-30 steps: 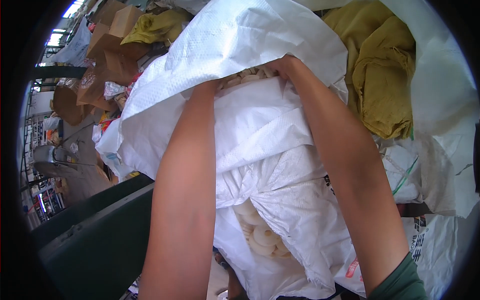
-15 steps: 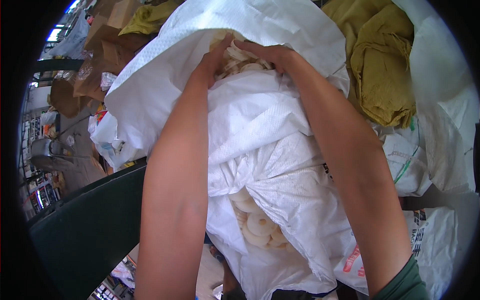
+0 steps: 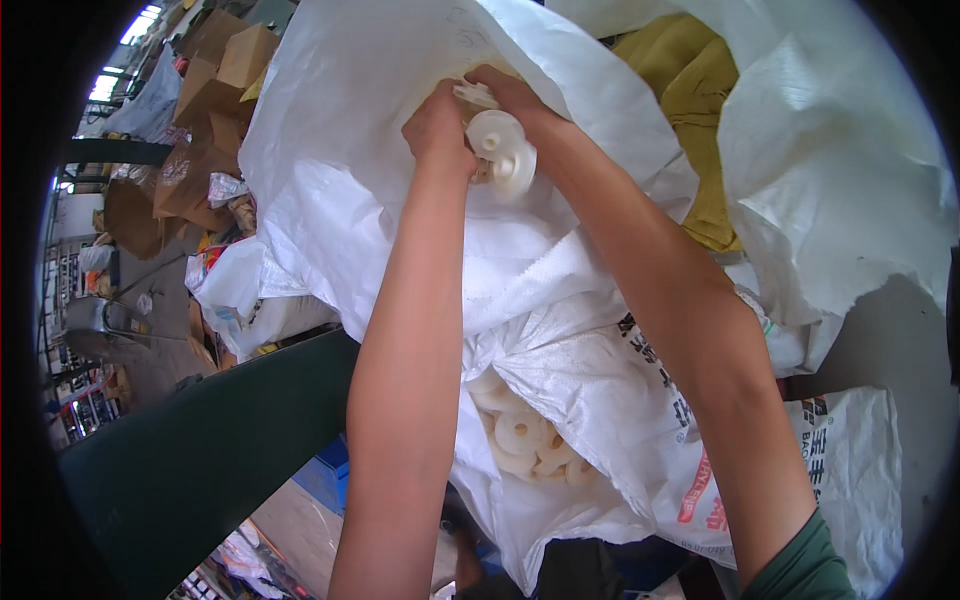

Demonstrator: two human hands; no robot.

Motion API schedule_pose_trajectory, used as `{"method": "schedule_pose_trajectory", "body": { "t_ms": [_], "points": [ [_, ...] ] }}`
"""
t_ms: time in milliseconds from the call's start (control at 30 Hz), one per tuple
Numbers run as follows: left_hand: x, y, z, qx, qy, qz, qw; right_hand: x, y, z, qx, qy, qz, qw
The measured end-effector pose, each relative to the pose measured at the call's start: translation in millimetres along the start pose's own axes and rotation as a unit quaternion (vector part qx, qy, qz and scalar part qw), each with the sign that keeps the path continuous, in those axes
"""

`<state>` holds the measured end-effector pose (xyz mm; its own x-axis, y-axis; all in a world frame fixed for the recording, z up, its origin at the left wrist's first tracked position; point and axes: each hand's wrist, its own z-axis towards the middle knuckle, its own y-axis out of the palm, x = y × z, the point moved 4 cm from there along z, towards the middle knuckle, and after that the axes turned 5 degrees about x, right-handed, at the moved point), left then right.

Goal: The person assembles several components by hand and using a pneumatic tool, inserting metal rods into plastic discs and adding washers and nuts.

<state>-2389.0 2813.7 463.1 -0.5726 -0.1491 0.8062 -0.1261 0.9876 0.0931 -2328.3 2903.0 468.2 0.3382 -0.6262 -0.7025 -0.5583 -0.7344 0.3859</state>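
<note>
Both hands are inside the mouth of a big white woven sack point(image 3: 320, 130). Between them is a clump of off-white round plastic pieces point(image 3: 495, 135), disc-like with raised centres; the lower ones look blurred. My left hand point(image 3: 438, 128) curls around the clump's left side. My right hand point(image 3: 512, 100) closes on it from the upper right, its fingers partly hidden behind the pieces. Below, a second white sack point(image 3: 600, 400) gapes open, showing several off-white plastic rings point(image 3: 522, 435) inside.
A dark green curved bar point(image 3: 210, 460) crosses the lower left. Cardboard boxes point(image 3: 245, 55) and plastic bags lie at the far left. Mustard-yellow sacking point(image 3: 690, 110) is at the upper right, beside another white sack point(image 3: 830, 150). A blue container point(image 3: 325, 480) shows below the bar.
My hands have come closer together and lifted a clump of plastic pieces off the heap. The sack's mouth now stands wider around them, and the view has shifted.
</note>
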Motion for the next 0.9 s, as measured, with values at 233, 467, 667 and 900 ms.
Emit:
{"method": "schedule_pose_trajectory", "body": {
  "t_ms": [233, 467, 667, 900],
  "points": [
    [41.4, 6.6, -80.1, -0.062, 0.041, -0.066, 0.995, -45.9, 15.4, -63.2, 0.048, -0.105, 0.040, 0.992],
    [59.7, -16.0, -164.3, -0.065, 0.092, -0.054, 0.992, -51.1, 18.8, -167.6, 0.142, -0.148, 0.072, 0.976],
    [52.0, -76.1, -275.6, -0.088, 0.123, 0.014, 0.988, -14.7, 23.9, -304.7, 0.239, -0.222, 0.108, 0.939],
    [68.7, -158.7, -363.3, -0.128, 0.148, 0.059, 0.979, 37.0, 57.9, -411.4, 0.261, -0.249, 0.187, 0.914]
  ]
}}
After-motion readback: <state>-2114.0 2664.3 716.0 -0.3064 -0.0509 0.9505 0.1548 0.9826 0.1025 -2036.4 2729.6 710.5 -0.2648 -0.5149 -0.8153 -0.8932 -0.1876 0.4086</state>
